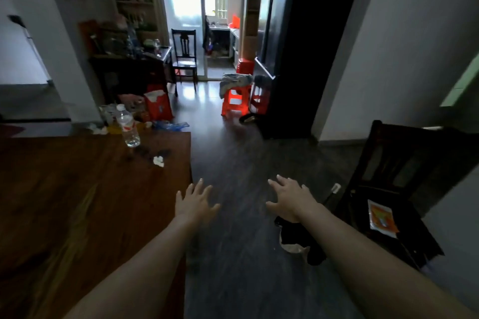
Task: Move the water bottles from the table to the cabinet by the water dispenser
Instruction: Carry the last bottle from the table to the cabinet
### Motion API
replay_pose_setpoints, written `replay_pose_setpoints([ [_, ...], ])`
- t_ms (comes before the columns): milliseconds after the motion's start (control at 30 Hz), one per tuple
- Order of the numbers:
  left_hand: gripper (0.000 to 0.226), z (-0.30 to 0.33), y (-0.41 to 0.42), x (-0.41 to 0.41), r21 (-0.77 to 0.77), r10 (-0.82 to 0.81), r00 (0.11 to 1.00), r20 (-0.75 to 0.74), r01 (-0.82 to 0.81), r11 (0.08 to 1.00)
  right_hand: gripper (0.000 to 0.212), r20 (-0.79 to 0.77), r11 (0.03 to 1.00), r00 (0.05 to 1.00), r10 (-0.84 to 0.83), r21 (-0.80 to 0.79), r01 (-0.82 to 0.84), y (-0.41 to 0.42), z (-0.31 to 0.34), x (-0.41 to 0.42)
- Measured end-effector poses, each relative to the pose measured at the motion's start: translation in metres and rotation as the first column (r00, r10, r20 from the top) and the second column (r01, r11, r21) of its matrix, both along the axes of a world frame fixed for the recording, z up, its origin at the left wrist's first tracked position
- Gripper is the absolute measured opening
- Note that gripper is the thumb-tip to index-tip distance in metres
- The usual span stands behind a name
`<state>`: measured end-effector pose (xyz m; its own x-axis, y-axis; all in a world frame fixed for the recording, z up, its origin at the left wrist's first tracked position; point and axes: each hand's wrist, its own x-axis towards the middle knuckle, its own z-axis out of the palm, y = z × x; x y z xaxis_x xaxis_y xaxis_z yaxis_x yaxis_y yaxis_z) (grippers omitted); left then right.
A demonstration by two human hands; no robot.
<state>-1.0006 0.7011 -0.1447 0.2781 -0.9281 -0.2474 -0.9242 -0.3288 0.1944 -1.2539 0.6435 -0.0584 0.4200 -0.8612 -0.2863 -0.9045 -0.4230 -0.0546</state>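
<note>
A clear plastic water bottle (127,125) with a white cap and a red-and-white label stands upright near the far edge of the brown wooden table (77,202). My left hand (195,202) hovers at the table's right edge with fingers spread, holding nothing. My right hand (290,198) is held out over the dark floor, fingers spread and empty. Both hands are well short of the bottle. At the back left stands a dark cabinet (134,70) cluttered with bottles and jars; no water dispenser can be made out.
A crumpled white tissue (158,160) lies on the table. Red bag (158,106) and clutter sit beyond the table. Orange stools (234,101) and a black refrigerator (305,46) stand ahead; dark chairs (396,184) (184,54) on the right and at the doorway. Dark cloth (298,235) lies on the floor.
</note>
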Motion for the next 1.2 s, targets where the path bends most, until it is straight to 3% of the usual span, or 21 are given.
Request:
replay_pose_setpoints([
  [300, 0.074, 0.001, -0.044, 0.066, 0.060, 0.297, 0.955, 0.020, -0.298, 0.953, 0.076, 0.042, 0.958, 0.958, 0.285, -0.038, -0.284, -0.127, -0.028, 0.105],
  [667, 0.071, 0.029, -0.142, 0.107, 0.020, 0.626, 0.780, -0.006, -0.626, 0.779, 0.081, 0.116, 0.907, 0.901, 0.418, 0.006, -0.421, -0.290, -0.040, 0.178],
  [867, 0.069, 0.025, -0.140, 0.126, 0.041, 0.717, 0.696, 0.035, -0.718, 0.694, 0.078, 0.129, 0.749, 0.757, 0.640, 0.114, -0.652, -0.305, -0.041, 0.251],
  [1033, 0.070, 0.015, -0.136, 0.162, 0.083, 0.806, 0.591, 0.028, -0.805, 0.588, 0.077, 0.119, 0.656, 0.669, 0.734, 0.132, -0.743, -0.315, -0.055, 0.319],
  [1200, 0.071, 0.004, -0.158, 0.227, 0.094, 0.858, 0.513, 0.009, -0.855, 0.510, 0.078, 0.110, 0.621, 0.638, 0.762, 0.154, -0.768, -0.337, -0.063, 0.394],
])
